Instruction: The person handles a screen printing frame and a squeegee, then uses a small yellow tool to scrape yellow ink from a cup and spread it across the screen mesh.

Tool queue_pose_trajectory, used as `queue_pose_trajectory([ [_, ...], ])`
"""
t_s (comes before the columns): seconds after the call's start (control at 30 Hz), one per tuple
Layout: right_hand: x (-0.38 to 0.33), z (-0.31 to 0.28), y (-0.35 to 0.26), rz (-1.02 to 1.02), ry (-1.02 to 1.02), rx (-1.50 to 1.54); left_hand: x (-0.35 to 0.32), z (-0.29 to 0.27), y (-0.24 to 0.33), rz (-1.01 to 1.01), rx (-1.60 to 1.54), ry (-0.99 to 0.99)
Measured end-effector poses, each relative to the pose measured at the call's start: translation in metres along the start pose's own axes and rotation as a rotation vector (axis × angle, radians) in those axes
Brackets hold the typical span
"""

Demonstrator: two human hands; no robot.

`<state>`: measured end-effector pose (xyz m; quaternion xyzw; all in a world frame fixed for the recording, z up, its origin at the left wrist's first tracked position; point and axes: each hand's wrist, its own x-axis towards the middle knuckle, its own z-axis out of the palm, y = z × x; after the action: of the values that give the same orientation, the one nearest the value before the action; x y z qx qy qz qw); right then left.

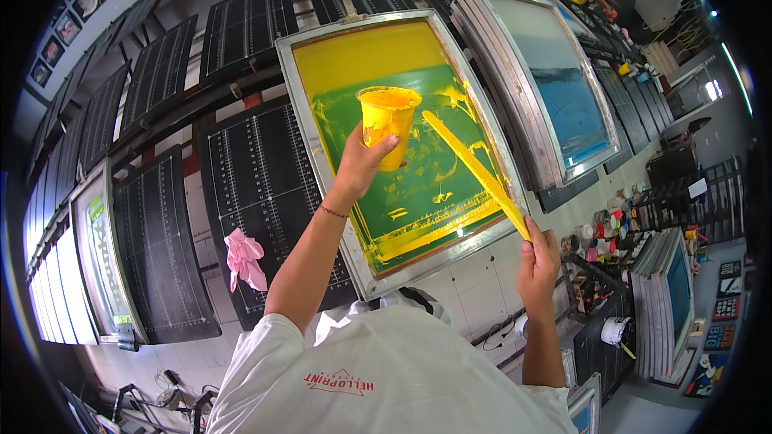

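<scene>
— What do the hands hold now?

— I see the left hand (363,162) lifted above the screen printing frame (322,153). Its fingers (384,145) are closed around the lower part of a yellow plastic cup (388,120), and the cup stands almost upright, smeared with yellow ink.

— And the other one?

— The fingers (531,247) of the right hand (537,267) are closed on the near end of a long yellow stick (474,170). From these fingers the stick goes up and to the left over the green mesh (426,177), and its far end is just beside the cup.

— Where is the ink?

— A yellow band lies along the frame edge between the two hands. Far left of the left fingers, a pink rag (245,259) hangs on a black board (265,193).
</scene>
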<state>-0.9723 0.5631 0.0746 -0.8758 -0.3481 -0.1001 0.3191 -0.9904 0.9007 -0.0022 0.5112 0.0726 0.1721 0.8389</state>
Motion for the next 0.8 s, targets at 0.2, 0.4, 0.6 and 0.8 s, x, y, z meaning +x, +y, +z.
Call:
queue_pose_trajectory([
  [0.2, 0.011, 0.020, -0.010, 0.493, 0.049, 0.794, -0.004, 0.005, -0.016, 0.017, 0.101, -0.030],
  [0.4, 0.037, 0.044, -0.031, 0.917, -0.164, 1.537, -0.017, 0.028, -0.031, 0.090, 0.264, -0.113],
  [0.6, 0.036, 0.051, -0.027, 0.941, -0.252, 1.463, -0.018, 0.018, -0.028, 0.111, 0.245, -0.084],
  [0.8, 0.023, 0.041, -0.016, 0.953, -0.273, 1.389, -0.015, 0.011, -0.021, 0.087, 0.100, -0.061],
])
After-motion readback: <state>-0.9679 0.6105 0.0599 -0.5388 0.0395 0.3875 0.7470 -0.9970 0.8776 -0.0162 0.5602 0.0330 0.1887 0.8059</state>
